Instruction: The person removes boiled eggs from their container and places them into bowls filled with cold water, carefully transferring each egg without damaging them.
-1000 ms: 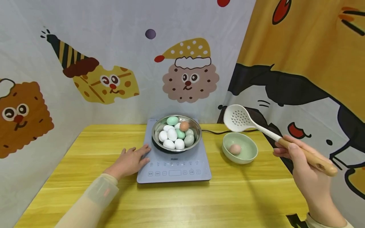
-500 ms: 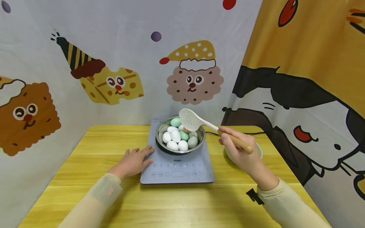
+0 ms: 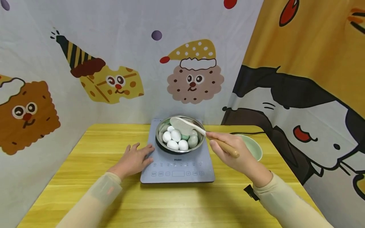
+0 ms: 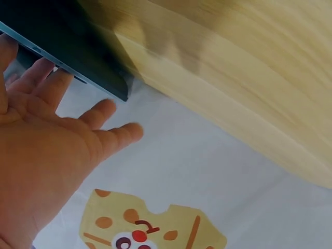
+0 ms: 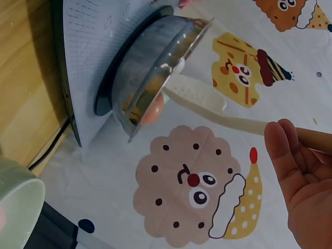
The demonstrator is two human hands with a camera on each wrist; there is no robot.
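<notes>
My right hand grips the wooden handle of a white slotted spoon. The spoon's head is tilted down into a steel bowl, over white, green and grey eggs. It covers part of the pile in the head view. From the right wrist, the head dips past the rim, near a brown egg. The steel bowl stands on a grey induction cooktop. My left hand rests with spread fingers at the cooktop's left edge; the left wrist view shows fingertips right at that edge.
A pale green bowl stands right of the cooktop, partly hidden behind my right hand. A black cable runs along the back of the wooden table. Printed cloth hangs behind and at both sides.
My right hand has brought the slotted spoon leftward from above the green bowl, then lowered its head into the steel bowl. My left hand stays at the cooktop's edge.
</notes>
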